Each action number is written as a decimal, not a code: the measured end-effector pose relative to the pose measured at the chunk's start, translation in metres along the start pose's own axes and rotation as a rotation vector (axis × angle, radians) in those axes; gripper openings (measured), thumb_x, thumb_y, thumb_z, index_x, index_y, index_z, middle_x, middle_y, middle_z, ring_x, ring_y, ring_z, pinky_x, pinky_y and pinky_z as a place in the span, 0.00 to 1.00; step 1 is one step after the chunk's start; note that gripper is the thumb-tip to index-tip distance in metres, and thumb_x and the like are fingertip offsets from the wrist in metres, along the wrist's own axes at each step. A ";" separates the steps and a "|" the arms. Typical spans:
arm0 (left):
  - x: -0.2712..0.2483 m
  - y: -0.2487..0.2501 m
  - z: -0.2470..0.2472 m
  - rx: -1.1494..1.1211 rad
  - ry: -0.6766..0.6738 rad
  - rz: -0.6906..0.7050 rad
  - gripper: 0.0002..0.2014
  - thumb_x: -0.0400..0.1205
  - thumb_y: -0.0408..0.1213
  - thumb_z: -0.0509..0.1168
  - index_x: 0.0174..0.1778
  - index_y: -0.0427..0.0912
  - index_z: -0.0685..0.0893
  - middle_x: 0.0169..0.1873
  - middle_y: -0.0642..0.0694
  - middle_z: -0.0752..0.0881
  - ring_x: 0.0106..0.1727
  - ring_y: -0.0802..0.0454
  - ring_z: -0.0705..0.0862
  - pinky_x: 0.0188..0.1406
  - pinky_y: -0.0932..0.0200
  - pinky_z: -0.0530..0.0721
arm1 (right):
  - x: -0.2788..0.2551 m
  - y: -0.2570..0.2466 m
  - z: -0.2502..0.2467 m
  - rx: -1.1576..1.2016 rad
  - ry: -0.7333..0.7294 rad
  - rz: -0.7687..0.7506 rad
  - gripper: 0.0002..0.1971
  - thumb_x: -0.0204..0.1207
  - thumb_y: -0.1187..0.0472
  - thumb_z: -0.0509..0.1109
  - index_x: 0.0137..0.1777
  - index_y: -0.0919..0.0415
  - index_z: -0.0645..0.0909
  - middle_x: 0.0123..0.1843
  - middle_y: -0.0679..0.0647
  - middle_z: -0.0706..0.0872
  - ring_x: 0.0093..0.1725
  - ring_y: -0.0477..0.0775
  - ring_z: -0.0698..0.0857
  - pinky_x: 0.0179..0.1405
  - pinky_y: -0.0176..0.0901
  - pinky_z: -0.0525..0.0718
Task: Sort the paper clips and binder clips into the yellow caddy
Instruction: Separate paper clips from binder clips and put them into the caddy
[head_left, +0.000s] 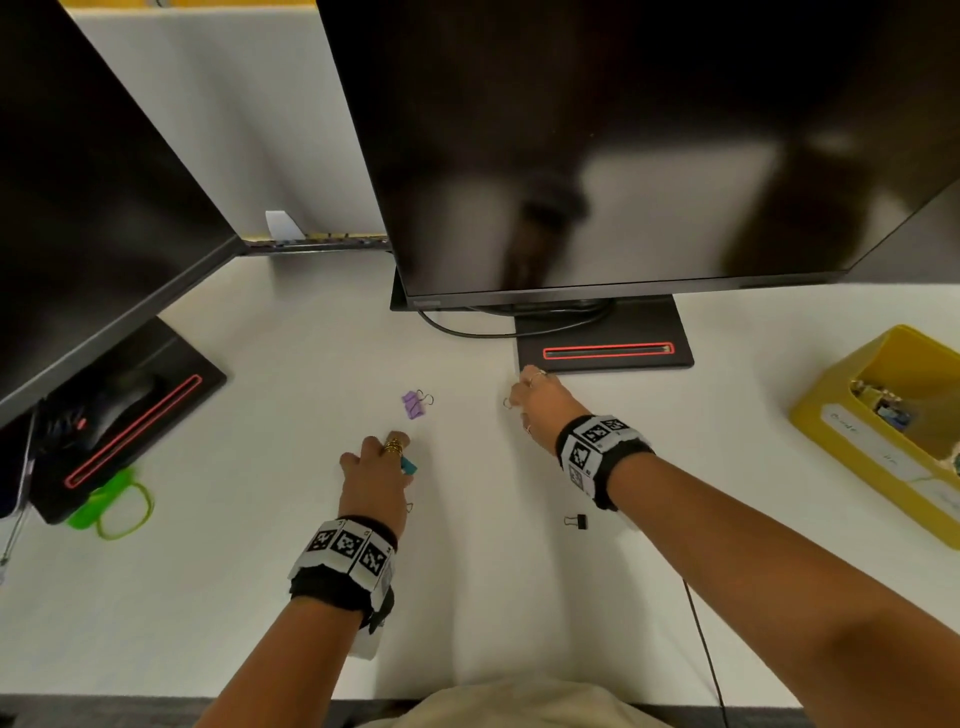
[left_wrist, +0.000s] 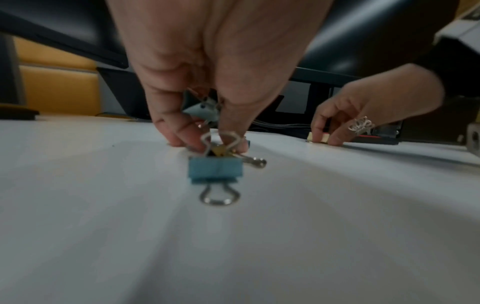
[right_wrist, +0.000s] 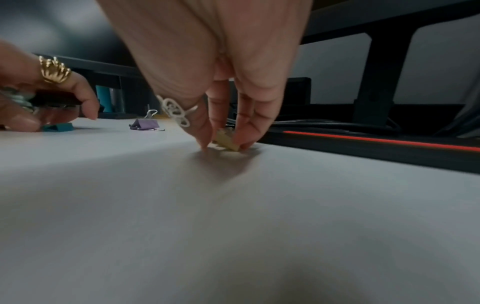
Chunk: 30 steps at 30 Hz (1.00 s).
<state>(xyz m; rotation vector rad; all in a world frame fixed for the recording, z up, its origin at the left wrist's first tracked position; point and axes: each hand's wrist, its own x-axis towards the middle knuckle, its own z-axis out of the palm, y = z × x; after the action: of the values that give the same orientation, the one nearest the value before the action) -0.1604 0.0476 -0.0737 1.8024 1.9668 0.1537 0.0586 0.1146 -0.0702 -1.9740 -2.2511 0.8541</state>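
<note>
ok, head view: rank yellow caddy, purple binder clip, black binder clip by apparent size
1. yellow caddy, by far the largest, though cut off at the frame edge.
2. purple binder clip.
3. black binder clip, smallest.
All lie on the same desk, so nearness hardly skews it.

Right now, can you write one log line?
left hand: pinching teal binder clip | right hand: pinching yellow clip | purple clip: loose

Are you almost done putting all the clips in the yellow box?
Partly. The yellow caddy already holds some clips. The left hand holds a pale clip and pinches a teal binder clip; the right hand pinches a tan binder clip. A purple binder clip and a black binder clip lie on the desk.
</note>
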 end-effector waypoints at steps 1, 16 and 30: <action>0.001 0.000 0.000 -0.005 -0.005 -0.002 0.19 0.82 0.26 0.59 0.69 0.42 0.72 0.60 0.40 0.78 0.59 0.41 0.76 0.58 0.52 0.82 | -0.001 0.003 0.004 0.109 0.055 0.034 0.09 0.75 0.67 0.57 0.38 0.53 0.72 0.51 0.61 0.74 0.34 0.56 0.75 0.36 0.49 0.75; 0.013 0.016 -0.009 -0.056 -0.111 0.080 0.10 0.83 0.35 0.58 0.56 0.34 0.76 0.53 0.37 0.85 0.51 0.43 0.84 0.50 0.57 0.79 | -0.028 0.008 -0.001 0.135 0.094 0.153 0.19 0.79 0.69 0.62 0.69 0.68 0.72 0.70 0.65 0.74 0.67 0.61 0.76 0.66 0.40 0.73; -0.005 -0.023 -0.051 -1.691 -0.252 -0.557 0.08 0.81 0.31 0.63 0.37 0.36 0.81 0.27 0.46 0.89 0.32 0.55 0.91 0.31 0.64 0.90 | -0.094 0.026 -0.008 1.937 0.014 0.618 0.18 0.70 0.53 0.71 0.22 0.60 0.78 0.26 0.59 0.80 0.29 0.54 0.80 0.25 0.34 0.85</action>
<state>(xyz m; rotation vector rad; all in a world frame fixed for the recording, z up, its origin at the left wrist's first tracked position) -0.2016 0.0514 -0.0360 0.1536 1.1887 0.9580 0.1039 0.0318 -0.0430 -1.2604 0.0143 1.8017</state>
